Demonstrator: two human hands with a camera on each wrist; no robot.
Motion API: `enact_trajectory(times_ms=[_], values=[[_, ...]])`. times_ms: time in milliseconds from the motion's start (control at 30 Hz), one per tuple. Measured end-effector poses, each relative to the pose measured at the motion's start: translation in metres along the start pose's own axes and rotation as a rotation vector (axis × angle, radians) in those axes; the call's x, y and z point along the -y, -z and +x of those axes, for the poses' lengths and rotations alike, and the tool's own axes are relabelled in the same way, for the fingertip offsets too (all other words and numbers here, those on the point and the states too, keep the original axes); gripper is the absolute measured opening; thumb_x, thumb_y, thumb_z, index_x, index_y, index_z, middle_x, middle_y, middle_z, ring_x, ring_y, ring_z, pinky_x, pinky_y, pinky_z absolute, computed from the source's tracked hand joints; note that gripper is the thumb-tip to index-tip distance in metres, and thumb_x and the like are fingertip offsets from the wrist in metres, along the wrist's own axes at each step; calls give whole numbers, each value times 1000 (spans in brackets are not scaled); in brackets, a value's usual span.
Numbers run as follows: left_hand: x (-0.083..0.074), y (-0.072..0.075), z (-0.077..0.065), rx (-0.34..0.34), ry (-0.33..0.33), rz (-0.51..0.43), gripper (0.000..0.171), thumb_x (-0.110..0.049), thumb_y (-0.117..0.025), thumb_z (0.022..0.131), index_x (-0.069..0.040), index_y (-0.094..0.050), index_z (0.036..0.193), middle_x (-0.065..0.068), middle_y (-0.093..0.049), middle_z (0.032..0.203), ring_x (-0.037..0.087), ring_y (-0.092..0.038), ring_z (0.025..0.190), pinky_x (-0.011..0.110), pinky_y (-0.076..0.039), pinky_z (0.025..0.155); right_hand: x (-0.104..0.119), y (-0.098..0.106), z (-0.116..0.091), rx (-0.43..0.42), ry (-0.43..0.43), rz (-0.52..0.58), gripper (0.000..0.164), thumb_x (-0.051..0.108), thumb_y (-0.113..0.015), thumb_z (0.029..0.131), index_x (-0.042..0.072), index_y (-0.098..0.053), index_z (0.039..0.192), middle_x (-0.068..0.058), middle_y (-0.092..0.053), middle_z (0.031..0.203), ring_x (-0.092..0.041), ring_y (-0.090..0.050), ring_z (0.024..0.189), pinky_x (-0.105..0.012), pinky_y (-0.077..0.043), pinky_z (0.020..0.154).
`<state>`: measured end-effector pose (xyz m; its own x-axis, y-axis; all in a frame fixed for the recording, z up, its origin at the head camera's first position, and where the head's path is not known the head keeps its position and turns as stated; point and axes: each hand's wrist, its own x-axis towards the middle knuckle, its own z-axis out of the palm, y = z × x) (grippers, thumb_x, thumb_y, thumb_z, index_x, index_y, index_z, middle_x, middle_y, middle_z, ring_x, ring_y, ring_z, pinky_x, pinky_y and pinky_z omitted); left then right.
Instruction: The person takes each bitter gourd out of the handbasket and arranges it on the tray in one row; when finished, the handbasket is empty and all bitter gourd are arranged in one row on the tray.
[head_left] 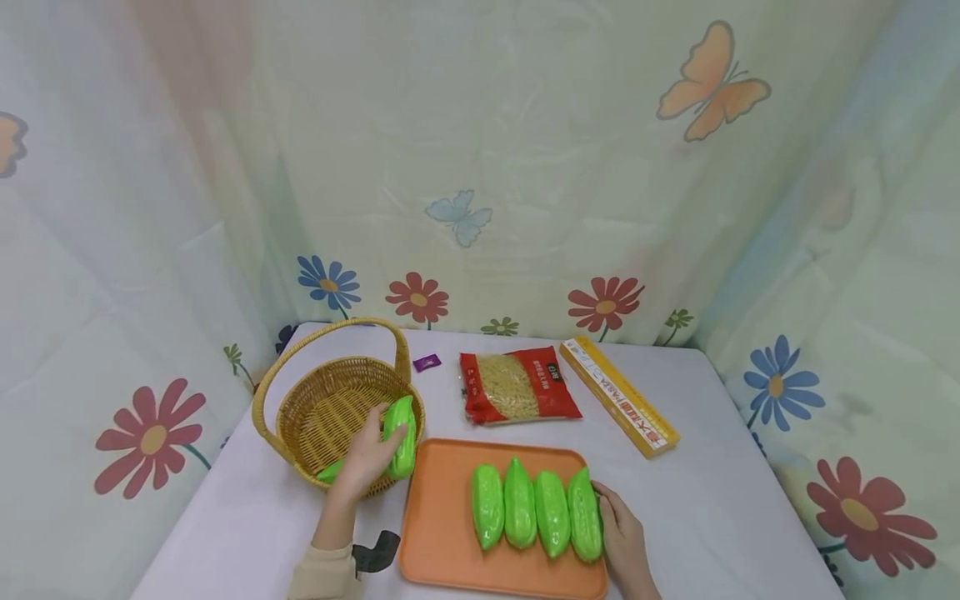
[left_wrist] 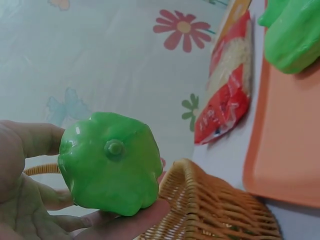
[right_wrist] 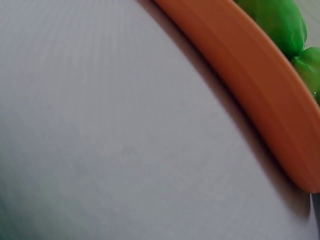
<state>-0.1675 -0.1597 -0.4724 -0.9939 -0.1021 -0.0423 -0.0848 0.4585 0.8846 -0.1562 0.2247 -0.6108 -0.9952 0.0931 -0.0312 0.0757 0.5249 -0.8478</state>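
Observation:
My left hand grips a glossy, ridged green bitter melon over the right side of the wicker basket. In the left wrist view the stem end of this bitter melon faces the camera, with fingers and thumb around it. Part of another green bitter melon shows low in the basket, partly behind the left arm. Several more bitter melons lie side by side on the orange tray. My right hand is at the tray's right edge, fingers extended along the rightmost bitter melon.
Behind the tray lie a red bag of pasta and a long yellow pasta box. A small purple packet is beside the basket, whose tall handle arches above it. A floral curtain surrounds the white table.

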Motion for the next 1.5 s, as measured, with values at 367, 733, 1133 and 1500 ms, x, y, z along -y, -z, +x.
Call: enact_trajectory(times_ms=[367,733,1133,1500], values=[[-1,-21,-4,39,-47,63,58,-28,-54,92,3,-31,137,27,-49,121,34,-53,100,45,-49,76,4,3,2,23,-33,-1,53,42,-20,99,9,-42,134,-16,-42,137,-36,-34,127,-53,-26,102],[4,-44,-11,121,-86,19,58,-24,-54,93,5,-30,136,28,-47,123,35,-51,106,48,-46,82,0,5,2,22,-25,2,53,43,-21,99,9,-42,134,-15,-42,137,-35,-34,127,-52,-25,102],[13,-63,-17,136,-131,125,57,-21,-56,90,-8,-33,140,29,-46,123,40,-48,108,55,-43,84,-1,4,0,-9,20,12,50,40,-24,100,9,-45,133,-15,-44,136,-34,-36,125,-53,-27,101],[30,-80,-18,164,-135,192,47,-17,-58,88,-6,-45,132,22,-56,110,29,-54,87,45,-48,70,-1,1,0,-26,68,22,45,33,-27,101,7,-47,131,-16,-47,133,-34,-39,123,-52,-28,100]])
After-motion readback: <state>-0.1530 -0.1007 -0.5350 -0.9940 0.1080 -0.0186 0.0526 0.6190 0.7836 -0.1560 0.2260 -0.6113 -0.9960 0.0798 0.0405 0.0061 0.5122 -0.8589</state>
